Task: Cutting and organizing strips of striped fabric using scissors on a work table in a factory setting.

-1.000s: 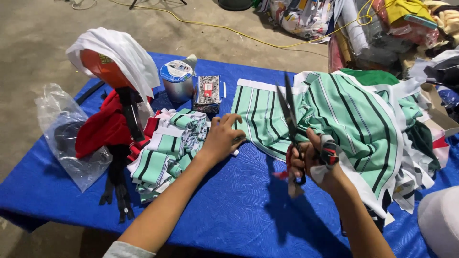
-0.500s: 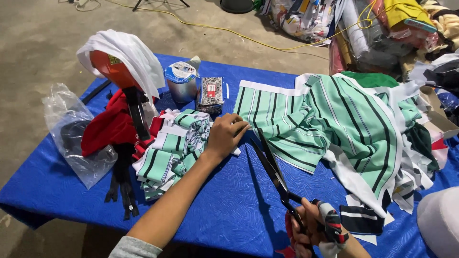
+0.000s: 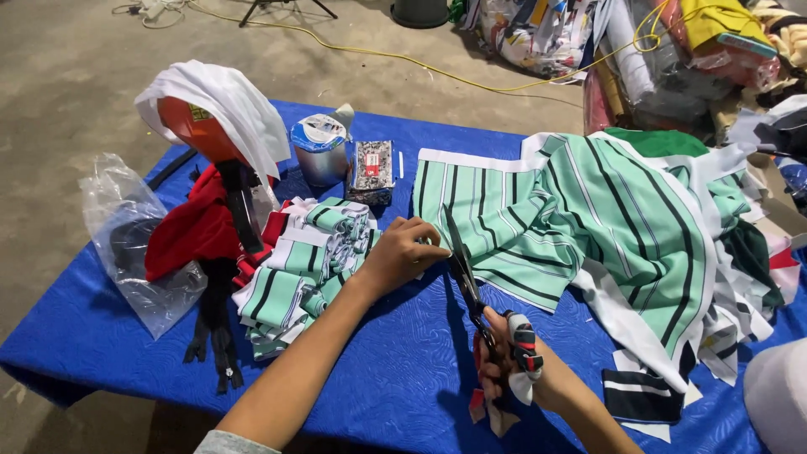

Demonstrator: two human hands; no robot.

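Near the middle of the frame, the left hand [image 3: 402, 252] presses the near left edge of the green striped cloth [image 3: 580, 227] onto the blue surface [image 3: 395, 370], fingers curled on it. Lower right, the right hand [image 3: 513, 361], closed around the handles, holds the scissors [image 3: 471, 290], their long axis running up-left so the tips meet that edge beside the left hand. Half a second earlier the blades lay lower, short of the cloth; they have since come up to it.

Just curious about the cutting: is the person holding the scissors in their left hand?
No, the right hand grips the scissors.
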